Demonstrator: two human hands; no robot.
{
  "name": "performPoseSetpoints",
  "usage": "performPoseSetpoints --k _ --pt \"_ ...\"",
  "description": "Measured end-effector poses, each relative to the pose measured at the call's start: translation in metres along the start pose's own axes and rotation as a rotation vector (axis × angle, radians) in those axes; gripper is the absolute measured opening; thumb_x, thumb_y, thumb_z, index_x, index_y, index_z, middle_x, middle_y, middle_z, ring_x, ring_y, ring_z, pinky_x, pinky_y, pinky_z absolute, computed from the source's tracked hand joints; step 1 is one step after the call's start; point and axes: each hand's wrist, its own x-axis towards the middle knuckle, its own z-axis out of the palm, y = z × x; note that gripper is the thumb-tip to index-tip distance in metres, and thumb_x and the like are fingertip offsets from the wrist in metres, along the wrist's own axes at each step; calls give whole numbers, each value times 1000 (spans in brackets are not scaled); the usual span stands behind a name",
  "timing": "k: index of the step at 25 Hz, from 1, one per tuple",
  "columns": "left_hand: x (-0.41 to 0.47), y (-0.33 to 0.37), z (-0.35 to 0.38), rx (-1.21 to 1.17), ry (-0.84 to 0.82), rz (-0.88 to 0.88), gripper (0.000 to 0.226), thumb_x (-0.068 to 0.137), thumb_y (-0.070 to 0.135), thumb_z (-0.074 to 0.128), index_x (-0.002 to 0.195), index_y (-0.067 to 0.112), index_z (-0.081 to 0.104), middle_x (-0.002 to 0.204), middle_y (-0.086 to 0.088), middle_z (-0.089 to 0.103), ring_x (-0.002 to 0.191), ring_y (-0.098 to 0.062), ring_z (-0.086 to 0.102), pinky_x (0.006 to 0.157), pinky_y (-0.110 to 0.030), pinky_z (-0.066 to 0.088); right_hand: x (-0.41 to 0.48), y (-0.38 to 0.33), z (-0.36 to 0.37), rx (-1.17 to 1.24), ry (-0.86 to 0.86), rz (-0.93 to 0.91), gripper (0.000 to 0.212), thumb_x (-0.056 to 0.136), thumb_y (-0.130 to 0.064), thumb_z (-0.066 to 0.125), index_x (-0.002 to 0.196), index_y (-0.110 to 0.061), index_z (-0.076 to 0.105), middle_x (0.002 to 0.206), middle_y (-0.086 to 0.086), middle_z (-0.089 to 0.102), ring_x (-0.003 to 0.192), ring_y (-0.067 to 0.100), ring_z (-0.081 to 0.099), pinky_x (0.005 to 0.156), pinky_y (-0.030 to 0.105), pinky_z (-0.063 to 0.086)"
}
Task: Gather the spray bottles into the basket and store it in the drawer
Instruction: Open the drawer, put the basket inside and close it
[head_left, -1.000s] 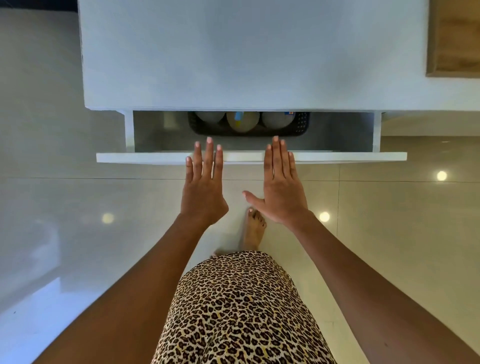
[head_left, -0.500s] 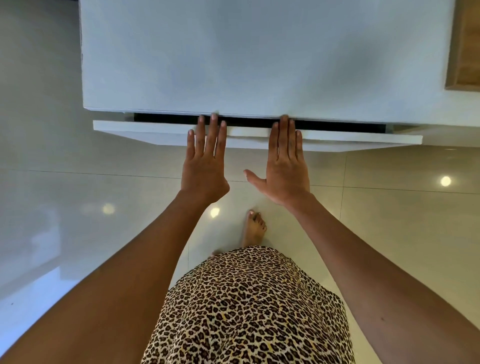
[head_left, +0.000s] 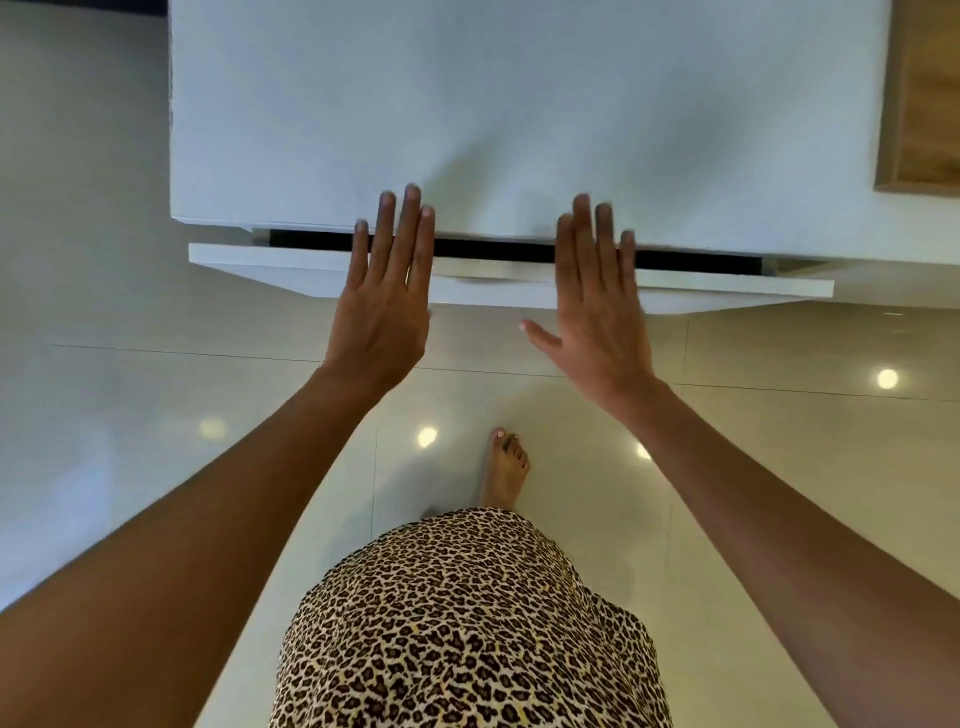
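The white drawer under the white countertop is pushed almost fully in; only a thin dark slit shows above its front panel. My left hand lies flat with straight fingers over the drawer front, fingertips reaching past the counter edge. My right hand is also flat with straight fingers over the drawer front, its thumb spread to the left. The basket and the spray bottles are hidden inside the drawer.
Glossy pale floor tiles spread below the counter, with light spots reflected in them. A wooden panel sits at the far right. My bare foot and leopard-print skirt are below the hands.
The drawer went from partly open, with the basket and bottles showing, to almost shut. Both flat hands moved forward with the drawer front.
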Motion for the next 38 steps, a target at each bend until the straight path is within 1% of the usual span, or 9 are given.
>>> performPoseSetpoints --k 4,7,16,20,23,31,33,35,38 --pt "35 -18 -18 38 -85 49 110 74 36 71 142 -3 -7 153 -27 -2 142 -41 -2 117 -48 6 37 36 -16 -14 -118 -26 120 65 -46 77 144 4 2 155 25 4 144 38 3 118 44 4" --pt "42 -18 -12 23 -154 42 107 77 31 70 141 -4 -7 153 -26 -7 142 -40 -7 118 -44 2 45 45 -15 -2 -254 -43 119 68 -38 78 144 2 -5 156 21 -5 145 34 -5 119 39 0" --pt "44 -14 -1 94 -85 -12 88 82 19 62 142 -6 1 152 -29 5 141 -41 4 117 -42 5 44 40 -4 69 -181 10 99 79 -23 70 145 1 0 156 20 1 145 34 -1 118 40 -2" --pt "44 -17 7 252 47 26 62 85 7 60 136 -9 28 142 -29 36 132 -39 35 110 -40 30 44 35 5 108 -66 68 83 84 -17 62 145 -1 8 156 17 11 145 31 7 118 37 1" --pt "49 -19 8 481 160 130 52 75 18 74 120 0 57 122 -16 63 114 -25 59 93 -28 50 46 33 8 144 29 134 74 82 -13 63 143 -1 22 153 16 23 143 30 18 117 36 6" --pt "52 -15 2 471 211 78 46 68 12 78 111 1 64 114 -14 67 106 -23 64 84 -26 54 46 35 9 119 34 126 71 84 -13 61 144 -3 23 154 14 22 144 28 18 116 32 3" --pt "52 -14 -4 339 140 -1 55 73 7 73 121 -8 52 126 -24 57 118 -33 55 96 -34 48 46 34 8 123 27 134 73 85 -12 60 144 -4 20 155 13 19 144 27 15 117 33 3" --pt "48 -12 -4 157 -10 -68 77 81 18 65 137 -10 22 147 -29 26 138 -40 25 113 -41 21 44 32 6 120 -21 140 78 85 -14 61 145 -4 14 156 13 14 145 27 10 119 34 3" --pt "30 -5 -16 101 -19 -128 93 84 43 54 142 -2 -3 154 -24 -1 142 -38 -2 115 -42 -5 35 22 -11 161 -67 134 82 87 -27 59 145 -2 7 157 16 7 146 30 4 121 39 6"
